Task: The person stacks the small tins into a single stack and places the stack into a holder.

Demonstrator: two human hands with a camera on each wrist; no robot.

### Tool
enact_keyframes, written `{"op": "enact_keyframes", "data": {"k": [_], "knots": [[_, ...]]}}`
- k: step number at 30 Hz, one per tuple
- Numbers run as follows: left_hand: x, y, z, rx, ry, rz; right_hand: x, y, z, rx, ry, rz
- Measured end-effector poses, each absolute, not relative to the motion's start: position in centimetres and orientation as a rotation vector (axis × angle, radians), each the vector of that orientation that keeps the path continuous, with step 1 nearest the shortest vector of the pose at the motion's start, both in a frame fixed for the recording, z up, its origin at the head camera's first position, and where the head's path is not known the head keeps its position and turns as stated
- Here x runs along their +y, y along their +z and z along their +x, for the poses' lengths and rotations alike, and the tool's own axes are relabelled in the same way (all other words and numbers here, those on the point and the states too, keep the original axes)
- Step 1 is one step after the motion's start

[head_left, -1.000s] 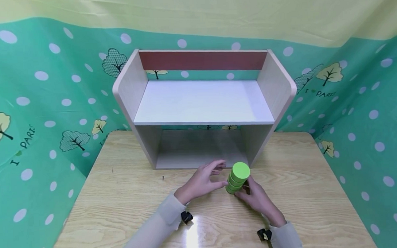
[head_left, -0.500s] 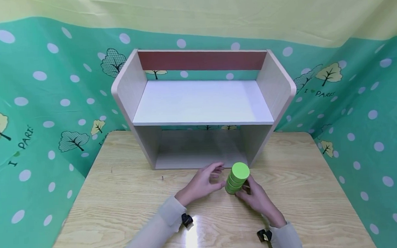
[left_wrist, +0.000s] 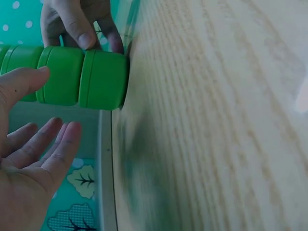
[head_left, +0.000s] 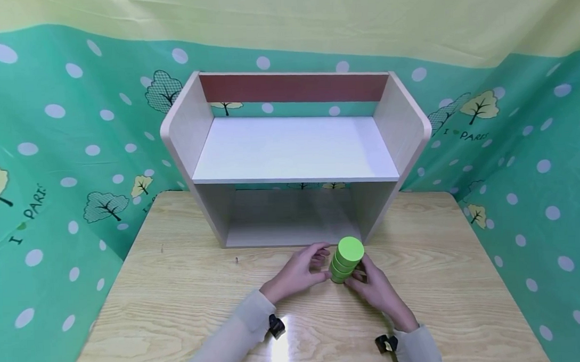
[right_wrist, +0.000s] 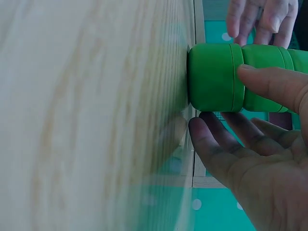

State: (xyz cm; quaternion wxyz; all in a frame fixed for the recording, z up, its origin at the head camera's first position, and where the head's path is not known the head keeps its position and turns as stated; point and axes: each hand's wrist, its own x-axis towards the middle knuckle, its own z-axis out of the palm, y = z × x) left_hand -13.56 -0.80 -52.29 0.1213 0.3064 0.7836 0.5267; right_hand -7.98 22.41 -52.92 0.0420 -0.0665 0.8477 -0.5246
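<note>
A stack of green round lidded containers (head_left: pixel 348 256) stands upright on the table in front of the shelf unit, leaning slightly in the head view. My right hand (head_left: pixel 377 290) holds its lower right side, with the thumb (right_wrist: pixel 269 84) in front and the curled fingers behind. On the other side is my left hand (head_left: pixel 295 274). Its thumb (left_wrist: pixel 24 82) lies at the stack, while its other fingers (left_wrist: pixel 53 144) spread apart from the green surface. Part of the stack's upper end is cut off in both wrist views.
A pale two-level shelf unit (head_left: pixel 296 149) with a dark red back strip stands right behind the stack. The light wooden table (head_left: pixel 179 296) spreads around both hands. Green dotted cloth (head_left: pixel 56 210) hangs at the back and sides.
My left hand has shifted slightly, its thumb drawing back and then coming closer to the stack again. The right hand and the stack stay nearly where they were.
</note>
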Motion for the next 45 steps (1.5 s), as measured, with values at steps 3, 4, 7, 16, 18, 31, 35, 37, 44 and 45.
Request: {"op": "enact_keyframes", "data": {"k": [3,4,7,16,18,31,35,37,44,45], "knots": [[-0.7,-52.6,-13.5,2.291,1.531,0.892,22.4,-53.0,-8.0,2.592,-1.617,-0.218],[-0.7,-52.6,-13.5,2.286,1.532,0.890,22.4,-53.0,-8.0,2.590,-1.619,-0.224],[-0.5,-52.8,-13.5,2.278,1.534,0.895,22.5,-52.9,-8.0,2.581,-1.631,-0.225],[0.0,-53.5,-13.6,2.230,1.552,0.901,22.4,-52.8,-8.0,2.554,-1.674,-0.244],[0.1,-53.6,-13.7,2.223,1.555,0.894,22.4,-52.8,-8.1,2.558,-1.669,-0.242],[0.6,-54.1,-13.9,2.173,1.603,0.822,22.5,-52.9,-8.3,2.587,-1.644,-0.221],[0.7,-54.3,-14.0,2.169,1.601,0.806,22.4,-52.8,-8.2,2.582,-1.664,-0.215],[0.8,-54.4,-14.0,2.169,1.599,0.805,22.4,-52.8,-8.2,2.579,-1.661,-0.208],[0.9,-54.4,-13.9,2.168,1.602,0.802,22.0,-51.8,-7.8,2.555,-1.660,-0.186],[0.9,-54.4,-13.9,2.167,1.604,0.801,22.0,-51.8,-7.8,2.553,-1.660,-0.176]]}}
